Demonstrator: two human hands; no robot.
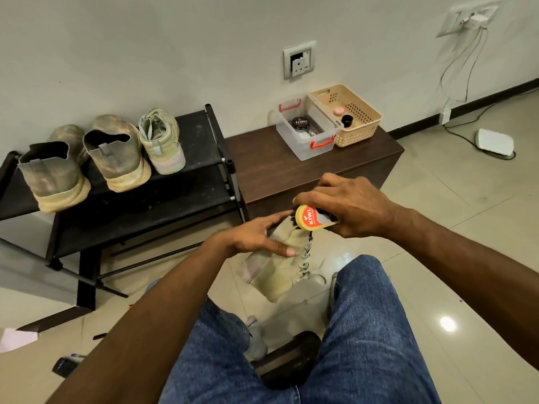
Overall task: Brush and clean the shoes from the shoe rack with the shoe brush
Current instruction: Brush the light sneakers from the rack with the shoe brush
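Observation:
My left hand grips a pale cream sneaker by its toe end, holding it above the floor between my knees. My right hand holds a yellow shoe brush with a red label; its dark bristles touch the sneaker's toe. The matching cream sneaker stands on the black shoe rack at the left. Two grey dusty shoes stand beside it on the same shelf.
A dark brown low cabinet carries a clear plastic box with a polish tin and a beige basket. A dark round stool sits between my legs. A white adapter with cables lies on the tiled floor at the right.

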